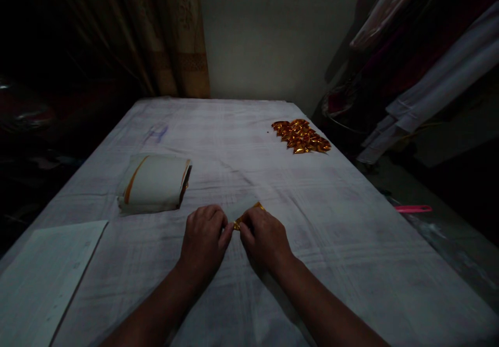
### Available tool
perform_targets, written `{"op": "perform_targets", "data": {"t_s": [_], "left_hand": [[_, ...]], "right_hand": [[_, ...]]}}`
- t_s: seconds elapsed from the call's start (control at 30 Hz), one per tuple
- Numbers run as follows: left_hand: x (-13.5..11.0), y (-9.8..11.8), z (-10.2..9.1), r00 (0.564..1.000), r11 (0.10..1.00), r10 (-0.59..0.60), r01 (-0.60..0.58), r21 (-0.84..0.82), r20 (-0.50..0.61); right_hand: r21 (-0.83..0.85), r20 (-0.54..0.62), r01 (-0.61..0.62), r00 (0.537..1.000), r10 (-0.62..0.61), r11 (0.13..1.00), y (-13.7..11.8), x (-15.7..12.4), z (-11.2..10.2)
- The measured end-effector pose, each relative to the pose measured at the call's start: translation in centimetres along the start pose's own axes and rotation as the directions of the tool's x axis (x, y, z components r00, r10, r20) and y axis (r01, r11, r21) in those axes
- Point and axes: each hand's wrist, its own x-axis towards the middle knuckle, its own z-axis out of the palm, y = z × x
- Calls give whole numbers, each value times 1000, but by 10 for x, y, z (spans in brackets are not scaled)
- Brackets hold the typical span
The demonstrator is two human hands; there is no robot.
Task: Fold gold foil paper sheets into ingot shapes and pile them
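Close together at the near middle of the cloth-covered surface, both my hands work on one piece of gold-and-white foil paper [241,208]. Its pale side faces up at the back, and shiny gold shows along its near and right edges. My left hand [205,238] pinches the left end between thumb and fingers. My right hand [265,235] has its fingers curled down on the gold part, thumb toward the left hand. The fingers cover much of the paper. Further off at the right lies a pile of folded gold foil pieces [302,136].
A stack of pale sheets with gold edges [156,183] lies left of my hands. White paper [50,274] is at the near left. The checked cloth [218,129] covers the surface. A curtain [171,40], hanging clothes [436,87] and a pink handle [413,209] surround it.
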Motion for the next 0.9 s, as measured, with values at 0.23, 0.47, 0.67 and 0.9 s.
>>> {"op": "perform_targets", "data": {"t_s": [0.23, 0.47, 0.67, 0.9], "left_hand": [[0, 1, -1, 999, 999, -33, 34, -42, 26], [0, 1, 0, 998, 995, -53, 54, -87, 15], [0, 0, 1, 999, 994, -48, 49, -93, 11], [0, -1, 0, 998, 994, -53, 55, -94, 25]], "right_hand": [[-16, 26, 94, 995, -93, 995, 4, -3, 3], [-105, 42, 40, 998, -35, 994, -6, -1, -1], [-62, 75, 42, 996, -37, 997, -3, 1, -4], [-77, 108, 66, 992, -57, 995, 12, -3, -15]]}}
